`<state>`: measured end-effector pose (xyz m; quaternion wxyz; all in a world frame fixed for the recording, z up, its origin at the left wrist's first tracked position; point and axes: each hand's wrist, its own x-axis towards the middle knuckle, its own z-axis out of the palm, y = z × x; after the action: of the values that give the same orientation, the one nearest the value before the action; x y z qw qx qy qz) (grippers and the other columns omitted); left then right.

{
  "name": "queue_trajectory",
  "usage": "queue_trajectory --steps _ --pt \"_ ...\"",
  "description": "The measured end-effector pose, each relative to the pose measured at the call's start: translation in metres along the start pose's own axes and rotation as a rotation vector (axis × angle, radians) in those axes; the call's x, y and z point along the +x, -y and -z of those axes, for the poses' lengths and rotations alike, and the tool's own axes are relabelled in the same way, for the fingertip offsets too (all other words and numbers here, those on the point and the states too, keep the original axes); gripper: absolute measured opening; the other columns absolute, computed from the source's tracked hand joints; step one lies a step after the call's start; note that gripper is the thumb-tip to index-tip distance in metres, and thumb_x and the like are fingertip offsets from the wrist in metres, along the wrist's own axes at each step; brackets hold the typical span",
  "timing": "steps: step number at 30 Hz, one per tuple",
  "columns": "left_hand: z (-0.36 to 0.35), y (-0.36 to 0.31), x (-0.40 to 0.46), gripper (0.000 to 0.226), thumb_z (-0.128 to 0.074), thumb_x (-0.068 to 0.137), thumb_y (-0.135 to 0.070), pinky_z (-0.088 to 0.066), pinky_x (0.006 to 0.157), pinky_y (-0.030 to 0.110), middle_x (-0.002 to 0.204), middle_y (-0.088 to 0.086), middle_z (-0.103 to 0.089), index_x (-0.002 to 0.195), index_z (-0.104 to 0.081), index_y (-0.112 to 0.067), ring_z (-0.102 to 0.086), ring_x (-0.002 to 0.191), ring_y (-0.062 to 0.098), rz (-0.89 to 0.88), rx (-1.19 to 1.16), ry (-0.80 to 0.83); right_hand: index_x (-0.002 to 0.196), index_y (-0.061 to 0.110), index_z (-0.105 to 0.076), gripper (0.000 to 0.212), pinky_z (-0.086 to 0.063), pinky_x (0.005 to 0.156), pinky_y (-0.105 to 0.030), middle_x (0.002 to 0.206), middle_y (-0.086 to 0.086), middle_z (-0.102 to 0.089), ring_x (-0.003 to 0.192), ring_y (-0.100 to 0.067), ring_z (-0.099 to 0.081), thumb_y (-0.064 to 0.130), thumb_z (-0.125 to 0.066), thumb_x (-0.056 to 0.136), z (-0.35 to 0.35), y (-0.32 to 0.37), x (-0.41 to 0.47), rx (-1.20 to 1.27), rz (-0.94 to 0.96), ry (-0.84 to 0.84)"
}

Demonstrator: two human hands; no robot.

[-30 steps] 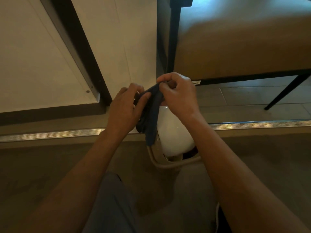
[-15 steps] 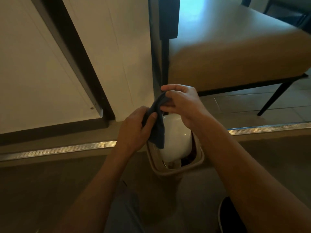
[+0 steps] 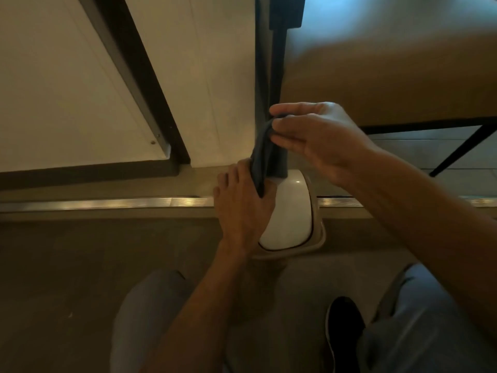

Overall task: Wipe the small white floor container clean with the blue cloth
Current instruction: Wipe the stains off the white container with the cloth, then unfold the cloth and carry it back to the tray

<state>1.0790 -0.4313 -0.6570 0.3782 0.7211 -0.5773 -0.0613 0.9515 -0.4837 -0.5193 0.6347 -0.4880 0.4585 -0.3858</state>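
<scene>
Since a moment ago the left hand (image 3: pixel 243 200) has dropped onto the container (image 3: pixel 289 214), gripping the lower end of the cloth (image 3: pixel 262 157); the right hand (image 3: pixel 317 138) pinches its top end higher up. Wiping appears about to begin. The cloth is limp, dark blue; the container on the floor has a smooth, glossy, domed white lid.

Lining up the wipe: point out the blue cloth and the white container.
blue cloth (image 3: pixel 262 160): head view, middle of the hanging fold.
white container (image 3: pixel 291 211): head view, bare domed white lid.
</scene>
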Motion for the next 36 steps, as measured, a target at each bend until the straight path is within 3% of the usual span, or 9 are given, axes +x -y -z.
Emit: queue_trajectory --steps 5,10,13,16,19,22,25,31,36 --pt "-0.006 0.006 -0.006 0.035 -0.057 0.091 -0.035 -0.051 0.082 0.036 0.108 0.001 -0.065 0.120 -0.059 -0.015 -0.055 0.099 0.017 -0.003 -0.018 -0.030 0.119 0.019 -0.065 0.034 -0.053 0.080 -0.012 0.110 0.002 -0.067 0.098 0.000 -0.067 0.004 -0.068 0.089 0.023 -0.008 0.017 -0.378 0.196 0.030" --pt "0.016 0.011 -0.002 0.025 -0.056 0.100 -0.021 -0.045 0.084 0.020 0.109 -0.006 -0.059 0.122 -0.060 -0.011 -0.052 0.101 0.007 -0.026 -0.039 -0.087 0.116 0.028 -0.065 0.027 -0.052 0.083 -0.010 0.109 0.009 -0.067 0.095 0.001 -0.067 0.020 -0.070 0.091 0.048 -0.007 0.040 -0.780 0.441 -0.058" --pt "0.034 0.000 0.006 0.026 -0.052 0.103 -0.022 -0.041 0.087 0.012 0.112 -0.010 -0.052 0.122 -0.060 -0.008 -0.050 0.103 0.004 0.021 -0.087 -0.062 0.118 0.025 -0.065 0.022 -0.050 0.082 -0.006 0.111 0.007 -0.061 0.092 -0.001 -0.063 0.027 -0.064 0.095 0.065 -0.002 0.043 -0.940 0.474 -0.044" --pt "0.061 -0.019 0.015 0.024 -0.053 0.104 -0.019 -0.044 0.090 0.015 0.113 0.001 -0.063 0.120 -0.063 -0.004 -0.059 0.104 0.012 0.047 -0.133 -0.031 0.118 0.021 -0.065 0.023 -0.047 0.082 -0.005 0.113 0.005 -0.054 0.092 -0.002 -0.057 0.031 -0.059 0.098 0.076 0.008 0.036 -1.027 0.425 0.004" --pt "0.094 -0.040 0.022 0.019 -0.057 0.102 -0.013 -0.047 0.087 0.018 0.108 0.000 -0.065 0.116 -0.065 -0.003 -0.060 0.101 0.004 0.085 -0.193 -0.004 0.117 0.016 -0.064 0.025 -0.042 0.082 -0.001 0.117 0.003 -0.047 0.099 0.002 -0.048 0.032 -0.057 0.098 0.081 0.026 0.021 -1.003 0.341 0.047" --pt "0.129 -0.071 0.029 0.014 -0.056 0.103 -0.018 -0.044 0.086 0.013 0.105 -0.014 -0.062 0.114 -0.064 -0.012 -0.057 0.098 -0.008 0.174 -0.255 0.040 0.115 0.020 -0.060 0.022 -0.047 0.081 -0.011 0.117 0.004 -0.050 0.103 -0.003 -0.052 0.033 -0.055 0.098 0.081 0.051 0.000 -0.862 0.162 0.096" --pt "0.167 -0.111 0.038 0.010 -0.056 0.103 -0.017 -0.041 0.084 0.010 0.101 -0.022 -0.059 0.112 -0.059 -0.019 -0.058 0.096 -0.009 0.260 -0.318 0.084 0.112 0.022 -0.057 0.014 -0.047 0.078 -0.015 0.102 0.010 -0.057 0.093 0.001 -0.058 0.030 -0.053 0.101 0.074 0.084 -0.025 -0.682 0.070 0.127" --pt "0.256 -0.202 0.068 0.010 -0.051 0.105 -0.018 -0.041 0.084 0.009 0.100 -0.018 -0.059 0.112 -0.058 -0.019 -0.058 0.096 -0.007 0.339 -0.368 0.157 0.107 0.016 -0.055 0.011 -0.042 0.072 -0.012 0.092 0.012 -0.054 0.083 0.002 -0.054 0.024 -0.049 0.104 0.054 0.187 -0.080 -0.515 0.055 -0.013" --pt "0.336 -0.290 0.098 0.012 -0.047 0.106 -0.024 -0.042 0.083 0.007 0.105 -0.025 -0.057 0.116 -0.053 -0.029 -0.057 0.100 -0.010 0.311 -0.362 0.184 0.108 0.017 -0.052 0.012 -0.040 0.069 -0.010 0.091 0.015 -0.052 0.080 0.007 -0.051 0.027 -0.044 0.106 0.041 0.298 -0.121 -0.459 0.090 -0.146"
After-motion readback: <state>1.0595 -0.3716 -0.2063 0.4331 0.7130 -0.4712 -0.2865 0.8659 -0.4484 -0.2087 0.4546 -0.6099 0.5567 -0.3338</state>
